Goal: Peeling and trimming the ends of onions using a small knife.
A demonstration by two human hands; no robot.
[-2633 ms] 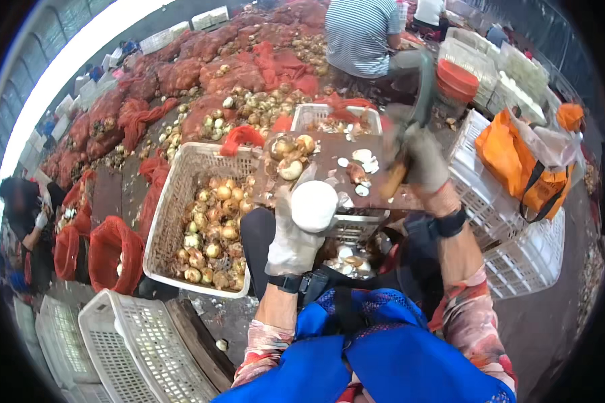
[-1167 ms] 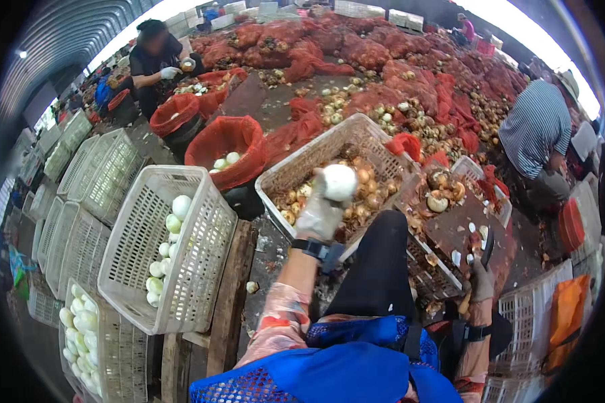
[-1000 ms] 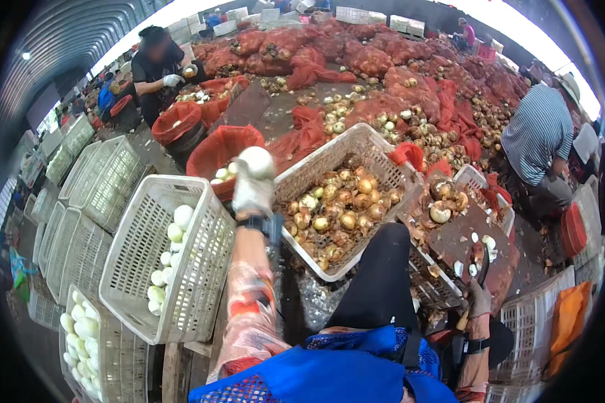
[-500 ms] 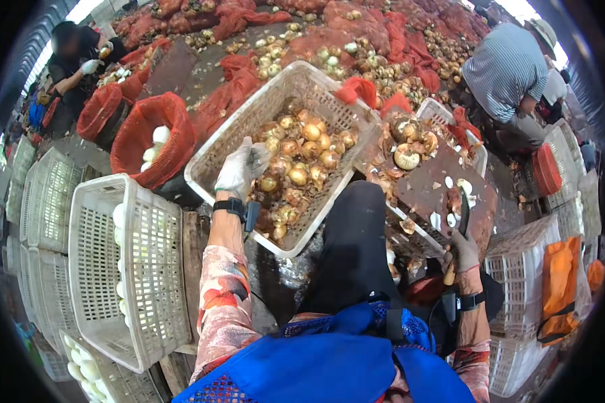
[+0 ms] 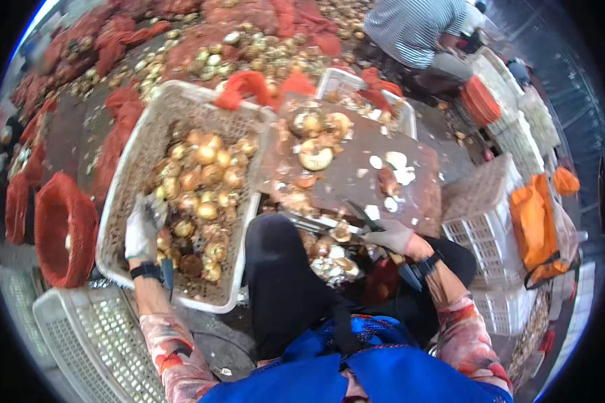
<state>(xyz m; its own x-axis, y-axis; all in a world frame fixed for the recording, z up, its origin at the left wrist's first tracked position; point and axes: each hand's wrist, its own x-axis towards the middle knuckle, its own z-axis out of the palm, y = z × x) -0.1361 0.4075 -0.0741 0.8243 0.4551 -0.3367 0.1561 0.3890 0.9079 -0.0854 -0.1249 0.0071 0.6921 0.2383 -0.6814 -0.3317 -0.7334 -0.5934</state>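
My left hand point(image 5: 142, 232), in a white glove, reaches into the left side of a pale plastic crate point(image 5: 129, 144) of brown-skinned onions point(image 5: 207, 178). Its fingers blur against the onions, so whether they grip one cannot be made out. Gloved too, my right hand point(image 5: 390, 236) is closed around a knife point(image 5: 364, 212), whose handle end shows below the palm and whose blade points up and left over the near edge of a brown board point(image 5: 363, 164). On that board lie a few unpeeled onions, a partly cut onion point(image 5: 315, 156), and white trimmings point(image 5: 396, 161).
Below the board, scraps point(image 5: 334, 265) lie beside my knee. A red mesh-lined bucket point(image 5: 64, 228) and an upright crate point(image 5: 91, 336) stand left. Stacked crates point(image 5: 491, 248) with an orange bag point(image 5: 534, 221) stand right. A person in a striped shirt point(image 5: 413, 30) bends at the back right.
The view has swung right. My left hand has lowered to the crate's left side. My right hand has brought the knife from the board's right side to its near edge.
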